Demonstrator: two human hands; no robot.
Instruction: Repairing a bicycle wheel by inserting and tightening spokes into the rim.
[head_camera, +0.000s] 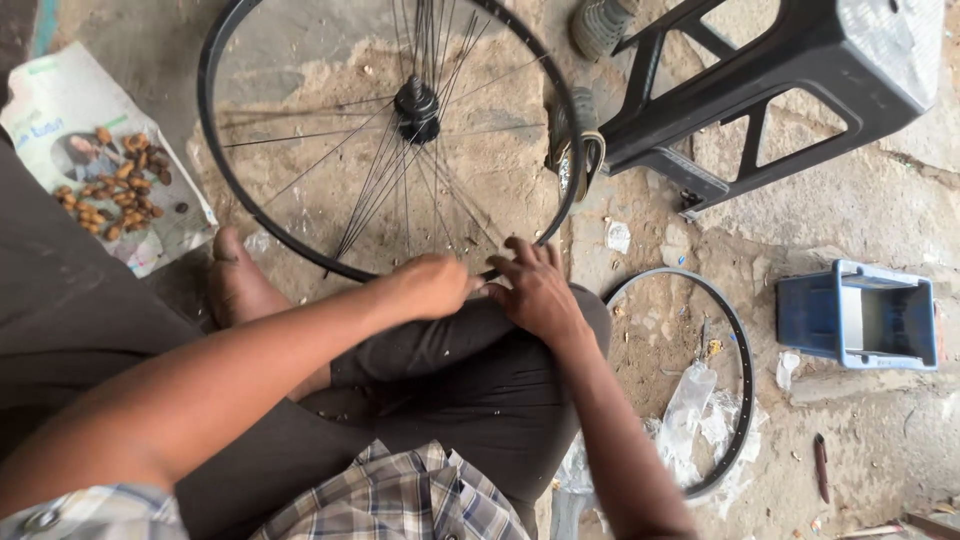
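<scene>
A black bicycle wheel rim (209, 130) with thin spokes and a dark hub (417, 104) lies tilted on the ground in front of me. My left hand (430, 285) is closed at the rim's near edge, fingers pinched around something small that I cannot make out. My right hand (535, 288) rests on the rim just to the right, fingers spread over its edge. Both hands sit above my bent knee in dark trousers. My bare foot (238, 280) lies under the rim's left side.
A paper sheet with several small brown metal pieces (112, 185) lies at the left. A black plastic stool (780, 90) stands at the top right. A second bare rim (735, 340), plastic wrap (690, 410) and a blue box (860, 315) lie at the right. Someone's sandalled feet (585, 130) are near the stool.
</scene>
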